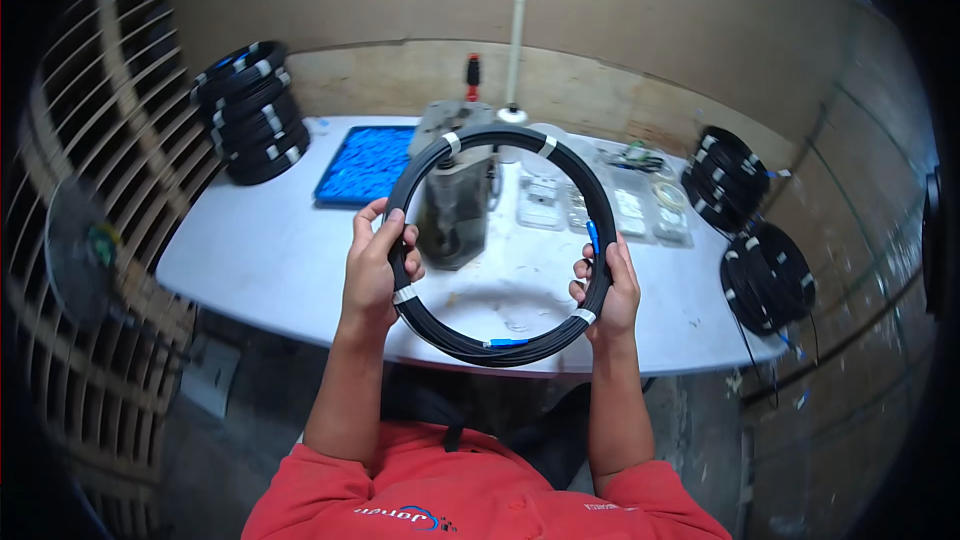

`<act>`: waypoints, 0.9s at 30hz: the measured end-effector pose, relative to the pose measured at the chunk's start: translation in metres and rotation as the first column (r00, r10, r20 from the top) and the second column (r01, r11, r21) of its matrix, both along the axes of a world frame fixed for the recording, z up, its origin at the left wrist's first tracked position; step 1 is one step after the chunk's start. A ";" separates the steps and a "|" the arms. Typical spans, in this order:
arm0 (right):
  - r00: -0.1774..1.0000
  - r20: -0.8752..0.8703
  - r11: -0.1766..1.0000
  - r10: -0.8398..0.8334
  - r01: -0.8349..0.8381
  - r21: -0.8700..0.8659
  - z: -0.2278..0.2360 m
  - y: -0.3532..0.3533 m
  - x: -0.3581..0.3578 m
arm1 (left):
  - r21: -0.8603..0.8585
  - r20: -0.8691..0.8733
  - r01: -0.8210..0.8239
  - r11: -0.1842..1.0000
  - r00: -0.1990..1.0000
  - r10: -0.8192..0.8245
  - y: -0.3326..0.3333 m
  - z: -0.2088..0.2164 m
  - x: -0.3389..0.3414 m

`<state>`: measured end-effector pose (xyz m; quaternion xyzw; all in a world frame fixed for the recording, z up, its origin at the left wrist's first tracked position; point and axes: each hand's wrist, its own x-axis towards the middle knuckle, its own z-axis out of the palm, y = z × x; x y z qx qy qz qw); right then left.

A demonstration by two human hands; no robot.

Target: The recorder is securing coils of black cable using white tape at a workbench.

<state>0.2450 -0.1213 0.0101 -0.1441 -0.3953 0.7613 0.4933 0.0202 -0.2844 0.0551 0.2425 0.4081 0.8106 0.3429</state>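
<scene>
Between my two hands a coil of black cable [470,345] is held up over the near part of the table, its ring facing me. White ties bind it at several places. Two blue connectors show on it, one at the lower edge and one on the inner right side. My left hand [377,258] is wrapped round the coil's left side, thumb on the front. On the right side my right hand [614,285] grips it in the same way, fingers curled through the ring. Through the ring I see part of a grey metal device [452,225] standing on the table.
A blue tray [322,192] of small blue parts lies behind on the white table [250,250]. Black coils are stacked at back left [262,125]; more coils [725,175] sit at the right, one coil bundle [768,278] near the edge. Clear plastic boxes [541,202] hold small parts. A fan [80,250] stands left.
</scene>
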 end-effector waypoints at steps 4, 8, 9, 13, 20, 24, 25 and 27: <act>0.984 -0.026 0.984 0.176 -0.176 0.001 0.012 -0.018 -0.049 | 0.000 -0.021 -0.260 0.966 0.965 0.260 -0.057 0.005 -0.014; 0.933 -0.018 0.932 0.360 -0.360 -0.047 0.013 -0.045 -0.100 | 0.067 -0.040 -0.435 0.898 0.898 0.438 -0.114 -0.003 -0.030; 0.923 -0.008 0.921 0.384 -0.383 -0.071 0.011 -0.054 -0.112 | 0.080 -0.050 -0.477 0.875 0.875 0.482 -0.126 -0.005 -0.034; 0.879 0.040 0.879 0.476 -0.473 -0.060 -0.005 -0.079 -0.163 | 0.088 -0.164 -0.547 0.833 0.816 0.554 -0.170 -0.014 -0.048; 0.822 0.169 0.839 0.544 -0.540 -0.075 -0.017 -0.122 -0.252 | -0.079 -0.131 -0.726 0.683 0.687 0.715 -0.209 -0.037 -0.099; 0.833 0.288 0.868 0.472 -0.496 0.012 -0.048 -0.127 -0.323 | -0.189 -0.247 -0.808 0.558 0.589 0.770 -0.227 -0.067 -0.153; 0.827 0.324 0.866 0.459 -0.498 0.044 -0.052 -0.130 -0.341 | -0.209 -0.254 -0.819 0.534 0.573 0.779 -0.232 -0.074 -0.169; 0.815 0.368 0.861 0.448 -0.504 0.068 -0.061 -0.136 -0.379 | -0.235 -0.263 -0.843 0.484 0.534 0.803 -0.238 -0.086 -0.202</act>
